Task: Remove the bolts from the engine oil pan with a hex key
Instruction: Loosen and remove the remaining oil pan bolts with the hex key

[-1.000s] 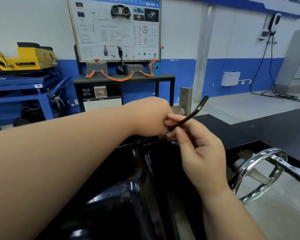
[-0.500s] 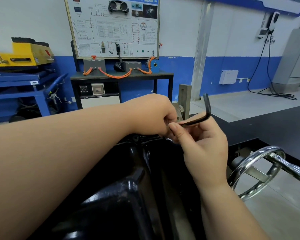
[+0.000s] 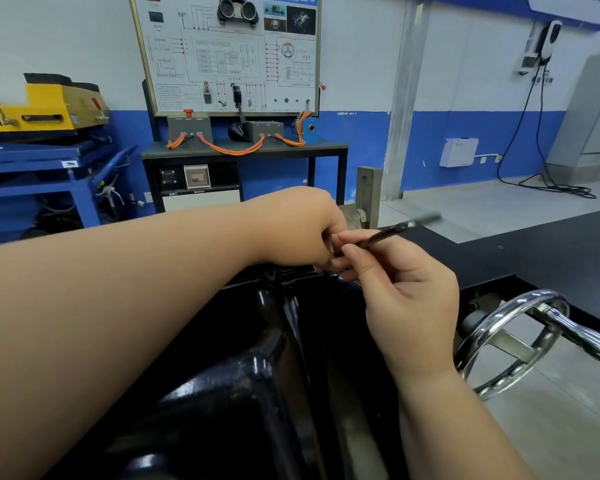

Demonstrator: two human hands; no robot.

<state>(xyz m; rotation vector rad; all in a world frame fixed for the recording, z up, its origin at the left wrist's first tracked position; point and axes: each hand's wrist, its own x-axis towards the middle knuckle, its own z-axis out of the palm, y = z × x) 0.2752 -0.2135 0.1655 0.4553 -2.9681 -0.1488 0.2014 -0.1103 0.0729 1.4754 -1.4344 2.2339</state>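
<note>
Oil pan: the glossy black metal engine oil pan (image 3: 257, 382) fills the lower middle of the view, its far rim under both hands.
Hex key: a thin dark metal hex key (image 3: 399, 230), blurred, slants up to the right from the hands, its free end above the dark work surface.
Right hand: the right hand (image 3: 406, 299) pinches the hex key's lower part between thumb and forefinger, the other fingers curled loosely.
Left hand: the left hand (image 3: 298, 226) is curled shut at the pan's far rim, knuckles toward the camera, touching the right hand's fingertips; what it grips is hidden.
Bolts: hidden behind the hands.
Handwheel: a chrome spoked handwheel (image 3: 513, 341) stands just right of the right wrist.
Background: a wiring-diagram training board (image 3: 229, 53) stands against the blue-and-white wall.
</note>
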